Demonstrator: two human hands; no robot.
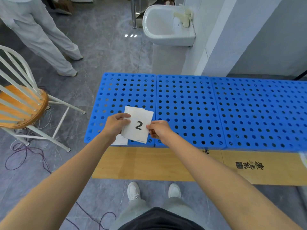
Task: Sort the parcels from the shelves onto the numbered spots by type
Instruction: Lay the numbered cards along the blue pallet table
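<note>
I hold a small stack of white number cards [138, 124] over the near left corner of the blue perforated pallet [187, 103]. The top card shows a black "2". My left hand [116, 125] grips the stack's left edge, thumb on top. My right hand [157, 129] pinches the top card's right edge. Another white card [120, 141] lies below the stack, at the front edge of the pallet, mostly hidden by my left hand and the stack. No parcels or shelves are in view.
A flattened cardboard sheet [149, 163] lies on the grey floor in front of the pallets. A white chair with a wooden seat [21, 107] stands to the left, cables [25, 153] under it. A person in white trousers [41, 39] stands far left. A white basin [166, 24] sits beyond.
</note>
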